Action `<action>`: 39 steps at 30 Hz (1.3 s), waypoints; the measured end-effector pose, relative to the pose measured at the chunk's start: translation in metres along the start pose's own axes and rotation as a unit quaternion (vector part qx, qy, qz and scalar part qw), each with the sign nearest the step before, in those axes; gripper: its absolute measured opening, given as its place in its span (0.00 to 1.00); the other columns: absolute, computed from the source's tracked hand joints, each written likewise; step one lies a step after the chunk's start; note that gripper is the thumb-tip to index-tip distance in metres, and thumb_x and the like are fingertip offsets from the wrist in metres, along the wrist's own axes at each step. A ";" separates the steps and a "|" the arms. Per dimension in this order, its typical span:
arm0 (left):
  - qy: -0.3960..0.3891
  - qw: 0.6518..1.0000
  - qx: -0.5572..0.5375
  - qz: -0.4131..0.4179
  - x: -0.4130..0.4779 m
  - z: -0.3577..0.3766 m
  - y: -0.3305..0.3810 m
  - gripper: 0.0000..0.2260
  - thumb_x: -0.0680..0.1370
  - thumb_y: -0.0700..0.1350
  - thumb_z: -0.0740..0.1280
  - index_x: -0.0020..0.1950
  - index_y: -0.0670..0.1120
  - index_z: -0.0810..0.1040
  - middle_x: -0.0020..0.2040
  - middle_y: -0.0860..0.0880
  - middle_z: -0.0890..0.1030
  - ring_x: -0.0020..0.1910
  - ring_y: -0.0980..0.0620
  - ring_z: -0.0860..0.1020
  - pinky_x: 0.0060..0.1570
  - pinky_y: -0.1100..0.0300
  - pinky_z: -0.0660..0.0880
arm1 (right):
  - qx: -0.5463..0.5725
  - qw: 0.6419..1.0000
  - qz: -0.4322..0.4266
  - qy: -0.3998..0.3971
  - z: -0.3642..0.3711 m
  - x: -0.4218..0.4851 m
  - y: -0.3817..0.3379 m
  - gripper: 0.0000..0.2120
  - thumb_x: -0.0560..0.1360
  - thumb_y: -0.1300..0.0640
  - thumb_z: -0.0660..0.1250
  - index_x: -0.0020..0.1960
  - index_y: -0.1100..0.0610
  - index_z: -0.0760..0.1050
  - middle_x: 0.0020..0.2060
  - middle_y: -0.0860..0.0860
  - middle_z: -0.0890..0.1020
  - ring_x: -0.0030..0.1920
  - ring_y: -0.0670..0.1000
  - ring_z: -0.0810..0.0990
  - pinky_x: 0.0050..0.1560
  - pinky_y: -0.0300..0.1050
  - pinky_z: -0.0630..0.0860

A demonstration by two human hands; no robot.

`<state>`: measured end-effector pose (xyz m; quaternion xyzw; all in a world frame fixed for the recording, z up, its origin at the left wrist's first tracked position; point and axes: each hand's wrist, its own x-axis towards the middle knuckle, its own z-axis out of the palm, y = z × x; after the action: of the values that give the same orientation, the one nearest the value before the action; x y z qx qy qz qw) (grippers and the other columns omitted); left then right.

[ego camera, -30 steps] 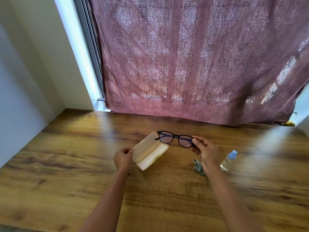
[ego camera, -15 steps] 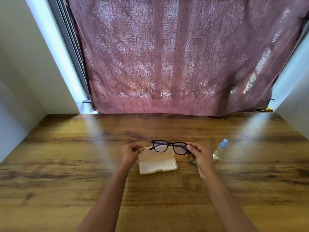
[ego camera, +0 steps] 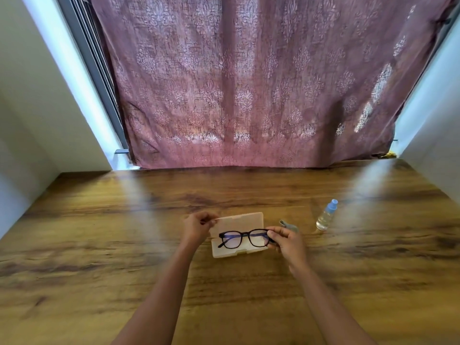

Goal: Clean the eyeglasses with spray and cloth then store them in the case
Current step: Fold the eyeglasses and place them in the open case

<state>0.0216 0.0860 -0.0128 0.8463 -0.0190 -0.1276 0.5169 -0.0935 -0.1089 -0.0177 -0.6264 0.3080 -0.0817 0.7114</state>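
Note:
Black-framed eyeglasses [ego camera: 242, 239] with bluish lenses hover over the open cream case [ego camera: 239, 220], which lies flat on the wooden table [ego camera: 99, 245]. My right hand [ego camera: 286, 241] pinches the right end of the frame. My left hand [ego camera: 198, 226] pinches the left edge of the case's raised lid. A small grey cloth [ego camera: 288, 224] lies crumpled just behind my right hand. The clear spray bottle [ego camera: 326, 215] with a blue cap stands to the right of the cloth.
A patterned mauve curtain [ego camera: 249, 83] hangs along the table's far edge. White walls close in on the left and right sides.
The case has been laid open flat on the table. My right hand has brought the eyeglasses down and nearer, from behind the case to over it. The camera has tilted up.

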 end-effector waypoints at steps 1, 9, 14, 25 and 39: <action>-0.001 1.000 -0.001 0.000 -0.001 0.000 0.000 0.07 0.75 0.36 0.66 0.49 0.45 0.82 0.47 0.45 0.82 0.48 0.47 0.80 0.43 0.53 0.80 | -0.011 1.000 0.001 0.006 0.000 0.000 0.003 0.07 0.74 0.66 0.65 0.51 0.64 0.78 0.43 0.58 0.82 0.37 0.50 0.80 0.31 0.33 0.77; 0.076 0.994 -0.046 -0.067 -0.011 0.001 0.001 0.05 0.70 0.39 0.73 0.41 0.45 0.78 0.42 0.45 0.82 0.41 0.50 0.80 0.43 0.54 0.80 | -0.056 0.998 0.005 0.035 -0.001 0.004 0.016 0.07 0.74 0.64 0.67 0.51 0.60 0.79 0.43 0.55 0.83 0.40 0.49 0.82 0.37 0.38 0.80; 0.056 0.985 -0.079 -0.146 -0.023 0.004 -0.006 0.08 0.68 0.38 0.75 0.36 0.41 0.76 0.36 0.43 0.81 0.33 0.50 0.80 0.35 0.58 0.80 | -0.078 0.996 -0.014 0.046 0.004 0.005 0.016 0.06 0.74 0.64 0.67 0.50 0.58 0.78 0.41 0.52 0.83 0.38 0.47 0.81 0.37 0.36 0.79; 0.033 0.993 -0.038 -0.110 -0.029 0.010 -0.007 0.07 0.68 0.35 0.74 0.43 0.44 0.83 0.42 0.46 0.83 0.42 0.54 0.79 0.44 0.63 0.75 | -0.197 0.974 -0.051 0.095 0.010 0.006 0.012 0.05 0.70 0.60 0.72 0.44 0.59 0.78 0.37 0.54 0.83 0.33 0.50 0.79 0.34 0.39 0.74; 0.044 0.996 -0.019 -0.081 -0.036 0.013 -0.013 0.09 0.68 0.34 0.73 0.46 0.44 0.82 0.42 0.47 0.82 0.41 0.53 0.79 0.41 0.61 0.76 | -0.234 0.969 0.000 0.077 0.006 0.010 0.008 0.05 0.70 0.57 0.71 0.43 0.59 0.79 0.36 0.52 0.83 0.30 0.45 0.77 0.29 0.33 0.69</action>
<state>-0.0174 0.0863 -0.0230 0.8399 0.0744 -0.1319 0.5212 -0.0846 -0.1070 -0.0284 -0.7672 0.3721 -0.0556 0.5194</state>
